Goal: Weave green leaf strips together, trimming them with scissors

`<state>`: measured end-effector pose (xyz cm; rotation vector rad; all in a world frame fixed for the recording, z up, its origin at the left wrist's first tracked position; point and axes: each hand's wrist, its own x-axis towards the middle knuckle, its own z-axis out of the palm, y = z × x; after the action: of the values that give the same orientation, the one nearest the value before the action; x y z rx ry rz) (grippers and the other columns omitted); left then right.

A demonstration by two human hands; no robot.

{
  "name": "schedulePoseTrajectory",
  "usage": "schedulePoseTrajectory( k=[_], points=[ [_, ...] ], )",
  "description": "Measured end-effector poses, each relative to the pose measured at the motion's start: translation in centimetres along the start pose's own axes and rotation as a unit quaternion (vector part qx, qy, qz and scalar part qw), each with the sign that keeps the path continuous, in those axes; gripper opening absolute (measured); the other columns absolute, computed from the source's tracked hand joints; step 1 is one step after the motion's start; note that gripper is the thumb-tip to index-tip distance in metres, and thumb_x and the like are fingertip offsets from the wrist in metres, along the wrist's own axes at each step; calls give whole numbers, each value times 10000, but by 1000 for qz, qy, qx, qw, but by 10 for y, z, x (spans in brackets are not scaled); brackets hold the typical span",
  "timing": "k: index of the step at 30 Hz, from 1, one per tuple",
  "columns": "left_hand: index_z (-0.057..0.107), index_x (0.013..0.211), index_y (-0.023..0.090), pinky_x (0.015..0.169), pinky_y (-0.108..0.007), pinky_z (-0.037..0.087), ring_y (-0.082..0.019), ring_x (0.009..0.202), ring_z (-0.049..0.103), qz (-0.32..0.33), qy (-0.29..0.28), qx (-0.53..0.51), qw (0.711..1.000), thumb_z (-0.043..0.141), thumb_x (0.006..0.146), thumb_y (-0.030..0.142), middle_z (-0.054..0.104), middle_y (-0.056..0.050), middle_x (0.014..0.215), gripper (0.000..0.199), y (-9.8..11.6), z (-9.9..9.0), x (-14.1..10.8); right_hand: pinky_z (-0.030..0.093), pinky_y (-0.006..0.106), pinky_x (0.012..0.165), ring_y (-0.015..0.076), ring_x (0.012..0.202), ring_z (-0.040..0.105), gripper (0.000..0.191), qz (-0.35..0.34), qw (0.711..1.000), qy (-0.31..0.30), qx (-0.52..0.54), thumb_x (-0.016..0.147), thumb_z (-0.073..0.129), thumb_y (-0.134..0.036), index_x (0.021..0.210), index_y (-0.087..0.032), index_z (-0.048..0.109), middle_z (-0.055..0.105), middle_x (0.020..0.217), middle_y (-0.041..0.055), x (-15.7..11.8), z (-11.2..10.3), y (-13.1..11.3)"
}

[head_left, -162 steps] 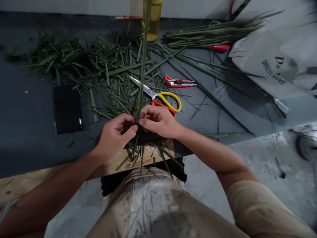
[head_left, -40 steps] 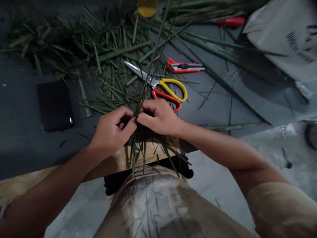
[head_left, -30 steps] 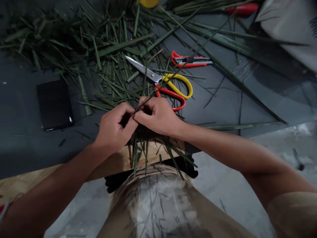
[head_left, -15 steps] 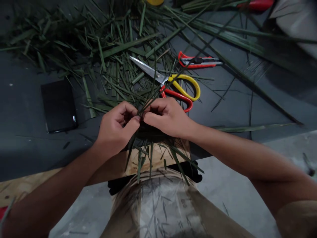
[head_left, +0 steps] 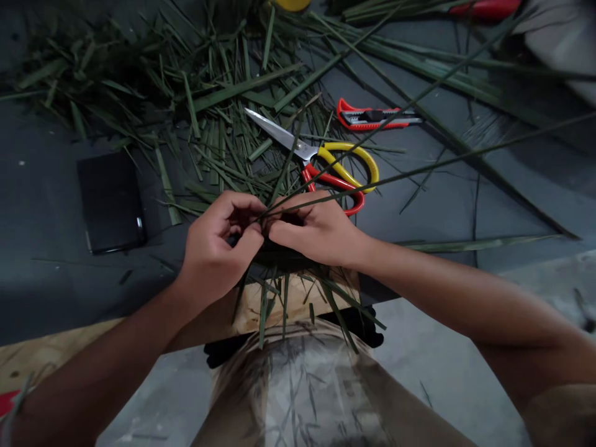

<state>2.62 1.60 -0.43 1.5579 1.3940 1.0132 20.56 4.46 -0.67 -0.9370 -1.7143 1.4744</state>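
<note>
Swung rightward over the grey desk (head_left: 41, 211): long green strips (head_left: 465, 155), brought together at one end, far ends loose, pinched by my left hand (head_left: 214, 248) and right hand (head_left: 321, 234); scissors (head_left: 300, 148), unheld; cutter (head_left: 372, 116), unheld.

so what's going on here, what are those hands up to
A person's left hand and right hand are close together, pinching long, thin leaf strips between their fingertips. The strips stretch out past the right hand; how they cross or join at the fingers is too hidden to tell. Just beyond the hands, scissors and a box cutter lie unheld, with a heap of green leaf pieces spread over the dark table.
</note>
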Motion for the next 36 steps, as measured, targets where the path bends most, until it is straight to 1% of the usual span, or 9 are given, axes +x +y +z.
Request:
schedulePoseTrajectory(
  k=[4, 7, 11, 14, 16, 19, 25, 32, 36],
  points=[
    [667, 857, 230, 620, -251, 533, -144, 676, 655, -16, -2, 2, 1000, 673, 768, 164, 704, 10, 781, 111, 2, -1, 1, 399, 229, 613, 89, 662, 493, 213, -27, 999, -22, -28, 903, 595, -263, 716, -164, 605, 567, 692, -19, -1, -4, 0],
    [649, 824, 228, 580, -246, 520, -142, 636, 640, -35, -5, 6, 999, 690, 763, 202, 692, 11, 736, 78, 4, -2, 4, 405, 240, 623, 94, 661, 494, 179, -20, 999, -11, -28, 882, 598, -261, 733, -164, 622, 572, 698, -18, 0, -5, 1],
    [655, 796, 215, 540, -224, 500, -124, 588, 608, -54, 9, 26, 998, 703, 751, 262, 676, 20, 683, 81, 5, -4, 8, 375, 242, 582, 93, 643, 459, 135, 38, 999, -3, 4, 850, 580, -237, 740, -166, 616, 530, 684, -29, 0, -1, 0],
    [660, 790, 209, 525, -218, 484, -114, 567, 586, -54, 30, 40, 997, 701, 757, 276, 656, 25, 664, 85, 4, -4, 9, 404, 244, 620, 100, 681, 487, 85, 36, 998, 21, 37, 852, 623, -250, 818, -174, 607, 558, 720, -30, 0, 1, 1],
    [655, 781, 208, 529, -219, 486, -116, 574, 590, -46, 40, 44, 997, 707, 761, 281, 653, 24, 669, 92, 2, -4, 8, 410, 241, 619, 98, 685, 486, 140, 35, 996, 26, 72, 856, 678, -286, 855, -181, 586, 560, 739, -33, 0, 2, 3],
    [644, 760, 209, 542, -220, 490, -120, 604, 604, -37, 49, 52, 997, 717, 757, 287, 664, 17, 698, 107, 0, -4, 8, 401, 231, 602, 88, 676, 471, 218, 40, 993, 18, 109, 849, 745, -321, 879, -182, 580, 544, 751, -42, 1, 1, 7],
    [686, 748, 204, 542, -220, 484, -126, 629, 610, -40, 14, 43, 998, 726, 739, 322, 683, 4, 710, 124, 1, -7, 9, 357, 221, 570, 82, 653, 425, 153, 26, 993, 0, 119, 873, 717, -267, 858, -183, 590, 493, 710, -60, 4, -2, 11],
    [718, 746, 206, 538, -230, 501, -133, 611, 622, -76, 0, 20, 997, 765, 719, 335, 699, 6, 679, 140, 7, -7, 11, 329, 223, 543, 77, 602, 413, 118, 27, 994, 0, 110, 889, 647, -212, 809, -190, 562, 469, 652, -72, 3, -4, 9],
    [703, 717, 217, 528, -238, 500, -140, 600, 621, -71, -2, -10, 997, 782, 697, 333, 708, 8, 665, 142, 7, -7, 12, 321, 222, 535, 71, 587, 400, 118, 31, 994, 2, 107, 886, 607, -202, 788, -192, 544, 472, 644, -70, 3, -2, 7]
  ],
)
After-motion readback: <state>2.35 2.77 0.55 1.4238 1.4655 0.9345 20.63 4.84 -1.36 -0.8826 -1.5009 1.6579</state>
